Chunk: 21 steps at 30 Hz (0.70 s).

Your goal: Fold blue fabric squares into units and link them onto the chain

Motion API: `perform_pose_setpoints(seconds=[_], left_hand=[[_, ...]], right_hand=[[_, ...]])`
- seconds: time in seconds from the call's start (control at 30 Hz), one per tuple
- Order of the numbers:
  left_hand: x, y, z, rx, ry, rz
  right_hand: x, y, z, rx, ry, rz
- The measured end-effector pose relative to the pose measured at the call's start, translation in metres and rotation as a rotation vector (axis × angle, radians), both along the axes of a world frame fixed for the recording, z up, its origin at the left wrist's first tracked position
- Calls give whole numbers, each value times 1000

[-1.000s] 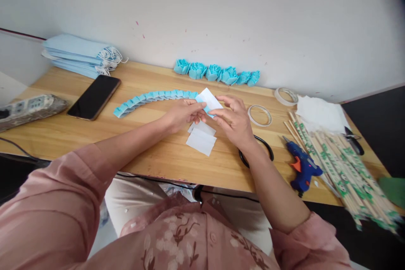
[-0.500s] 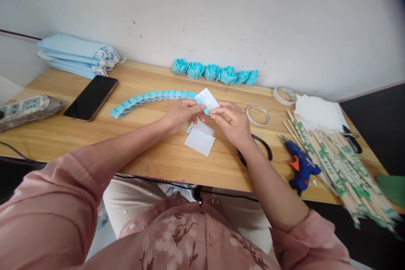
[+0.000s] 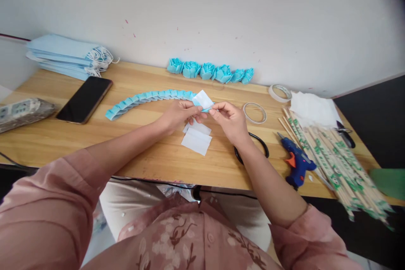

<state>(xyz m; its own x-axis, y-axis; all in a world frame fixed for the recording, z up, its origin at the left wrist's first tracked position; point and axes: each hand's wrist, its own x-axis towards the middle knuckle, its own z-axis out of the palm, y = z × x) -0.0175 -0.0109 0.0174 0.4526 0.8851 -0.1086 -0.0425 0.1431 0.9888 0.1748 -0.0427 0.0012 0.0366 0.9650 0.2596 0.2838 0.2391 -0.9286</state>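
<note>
Change: over the last second the right hand (image 3: 230,121) has shifted from the right side of the white-and-blue sheet (image 3: 203,98) to its lower edge, where a narrow blue band shows; folding appears under way. Left hand (image 3: 180,114) pinches the lower left, right hand the lower right. Sheet held above mid-table, by the right end of the pleated blue strip (image 3: 148,97). Writing: green print on wrapped chopsticks (image 3: 332,160), right; illegible. No readable brand.

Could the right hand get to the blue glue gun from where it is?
Probably yes: the glue gun lies to the right of the right forearm, with nothing on top. The right hand pinches the blue-and-white piece, though, so might need to let go first.
</note>
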Motion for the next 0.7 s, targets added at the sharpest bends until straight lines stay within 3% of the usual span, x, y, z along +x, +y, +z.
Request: perform_pose_setpoints(seconds=[0.27, 0.47, 0.7], left_hand=[[-1, 1, -2, 20, 15, -28], [-2, 2, -3, 55, 69, -41], [-1, 1, -1, 78, 151, -53]], right_hand=[[-1, 0, 0, -6, -9, -16], [-3, 2, 1, -11, 88, 51], [-2, 1, -1, 2, 29, 47]])
